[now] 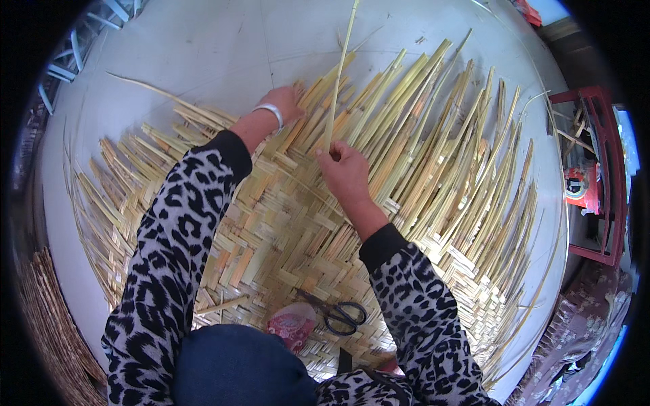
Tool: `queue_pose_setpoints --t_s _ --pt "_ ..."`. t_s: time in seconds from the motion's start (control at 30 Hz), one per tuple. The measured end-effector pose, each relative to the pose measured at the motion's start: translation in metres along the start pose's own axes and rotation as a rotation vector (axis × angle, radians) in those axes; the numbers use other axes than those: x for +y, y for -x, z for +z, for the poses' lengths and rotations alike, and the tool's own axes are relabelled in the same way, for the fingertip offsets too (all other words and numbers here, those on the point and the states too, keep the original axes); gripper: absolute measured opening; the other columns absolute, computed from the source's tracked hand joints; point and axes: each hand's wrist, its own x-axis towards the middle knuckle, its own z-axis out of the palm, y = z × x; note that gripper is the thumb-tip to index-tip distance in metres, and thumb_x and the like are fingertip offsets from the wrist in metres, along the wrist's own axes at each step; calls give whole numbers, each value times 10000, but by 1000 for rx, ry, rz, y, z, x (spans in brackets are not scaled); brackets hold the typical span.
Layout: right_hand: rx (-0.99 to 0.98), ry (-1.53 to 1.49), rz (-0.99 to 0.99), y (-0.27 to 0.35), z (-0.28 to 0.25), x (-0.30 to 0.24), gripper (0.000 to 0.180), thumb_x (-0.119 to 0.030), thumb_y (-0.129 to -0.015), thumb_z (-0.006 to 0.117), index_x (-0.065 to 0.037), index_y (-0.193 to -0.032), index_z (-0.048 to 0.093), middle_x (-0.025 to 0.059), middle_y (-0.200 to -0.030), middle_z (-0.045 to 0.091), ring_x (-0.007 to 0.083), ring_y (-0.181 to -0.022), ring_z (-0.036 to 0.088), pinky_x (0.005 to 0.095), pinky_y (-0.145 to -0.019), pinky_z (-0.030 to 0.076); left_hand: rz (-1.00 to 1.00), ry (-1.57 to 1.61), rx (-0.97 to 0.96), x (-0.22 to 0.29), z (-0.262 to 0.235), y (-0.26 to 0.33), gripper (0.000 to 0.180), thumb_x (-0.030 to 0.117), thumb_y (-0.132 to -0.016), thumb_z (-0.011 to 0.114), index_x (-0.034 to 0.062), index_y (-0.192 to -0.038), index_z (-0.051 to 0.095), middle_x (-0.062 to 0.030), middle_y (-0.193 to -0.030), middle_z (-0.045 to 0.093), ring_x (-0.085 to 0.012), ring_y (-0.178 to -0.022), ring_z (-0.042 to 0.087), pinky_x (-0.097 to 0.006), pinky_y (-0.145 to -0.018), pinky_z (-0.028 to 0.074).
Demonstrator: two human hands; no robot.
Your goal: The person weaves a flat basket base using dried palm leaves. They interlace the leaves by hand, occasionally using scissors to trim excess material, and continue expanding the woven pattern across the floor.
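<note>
A long bamboo strip [336, 81] is pinched upright in the right hand [345, 172], grip closed around its lower end, above the woven bamboo mat [284, 230]. The left hand [284, 101] is pressed on loose strips; its grip cannot be told. Scissors [342, 314] are lying near the knees.

A single head-worn fisheye looks steeply down, close over the woven mat [291, 230], its rim seemingly darkened.
</note>
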Motion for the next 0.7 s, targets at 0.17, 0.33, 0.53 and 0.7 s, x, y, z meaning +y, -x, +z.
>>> queue_pose_setpoints --t_s 0.17,0.33,0.53,0.7 --pt "1 -55 36 -2 2 5 287 -286 -815 663 -4 -846 620 131 -671 597 259 -614 577 369 -614 461 -94 101 8 -2 -4 13 400 399 -780 712 25 -894 630 -198 -895 671 -382 -899 636 -432 -802 509" --pt "13 -110 2 -3 6 15 307 -223 -859 674 -4 -708 521 5 -579 496 68 -539 466 282 -507 402 -205 -40 56 12 2 23 331 319 -823 674 58 -1015 605 -189 -948 667 -359 -949 635 -467 -815 515" --pt "7 -104 29 -4 6 19 258 -225 -860 666 -16 -760 553 36 -616 552 114 -552 525 291 -531 436 175 -83 310 10 3 33 269 214 -822 651 110 -1067 614 -154 -935 643 -348 -921 633 -479 -779 519" --pt "-5 -220 137 -4 10 18 267 -266 -841 662 -10 -917 668 105 -705 655 189 -616 640 328 -620 500 211 9 17 -6 2 19 203 133 -802 620 101 -1002 639 -166 -903 633 -378 -881 619 -450 -767 514"
